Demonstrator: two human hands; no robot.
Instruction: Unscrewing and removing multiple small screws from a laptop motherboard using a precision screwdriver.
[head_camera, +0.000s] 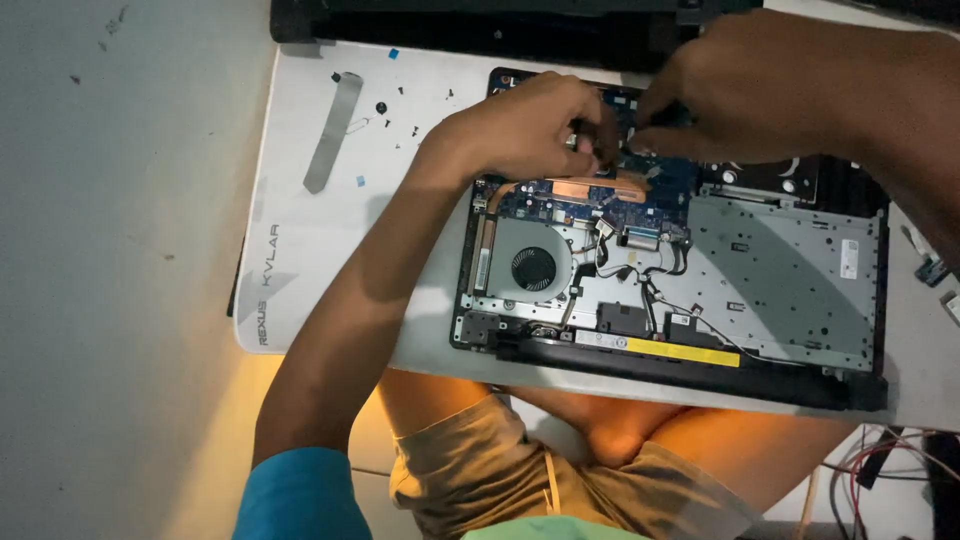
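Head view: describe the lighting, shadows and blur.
Head view: dim overall, warm orange glow low on the legs; the left hand and right hand shade the laptop board; the mat shows arm shadow; hands slightly soft, fan sharp.

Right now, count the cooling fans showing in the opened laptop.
1. The round black fan sits in the laptop's near-left part, below the copper pipe and the left hand. The hands may hide other parts.

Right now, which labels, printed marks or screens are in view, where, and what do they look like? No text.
Yellow strip label: long narrow rectangle on the opened laptop's near edge.
Small white sticker: upright rectangle on the grey metal plate, right side.
Grey printed lettering: along the white work mat's left edge.
Screens: none visible.
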